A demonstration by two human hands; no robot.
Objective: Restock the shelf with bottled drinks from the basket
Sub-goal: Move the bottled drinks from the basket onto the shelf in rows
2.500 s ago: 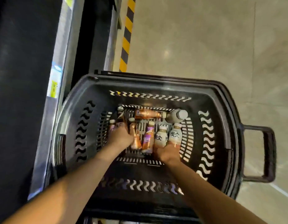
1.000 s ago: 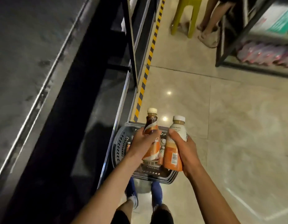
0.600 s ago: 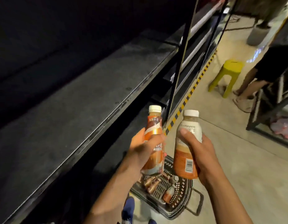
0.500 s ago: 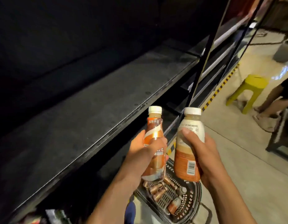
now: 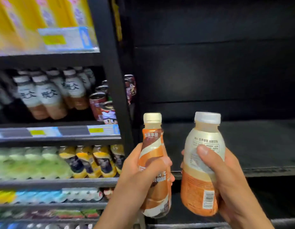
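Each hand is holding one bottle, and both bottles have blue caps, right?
No. In the head view the left hand holds the slim swirly bottle and the right hand the wider bottle, but both caps are white, not blue.

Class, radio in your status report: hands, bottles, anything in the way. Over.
Left hand grips slim bottle. Right hand grips wide bottle. Nothing between bottles and dark shelf.

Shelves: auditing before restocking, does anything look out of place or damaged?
Only the right-hand shelf, bare beside the stocked shelves. The slim bottle and wide bottle look capped and intact; shelved stock is too blurred to judge.
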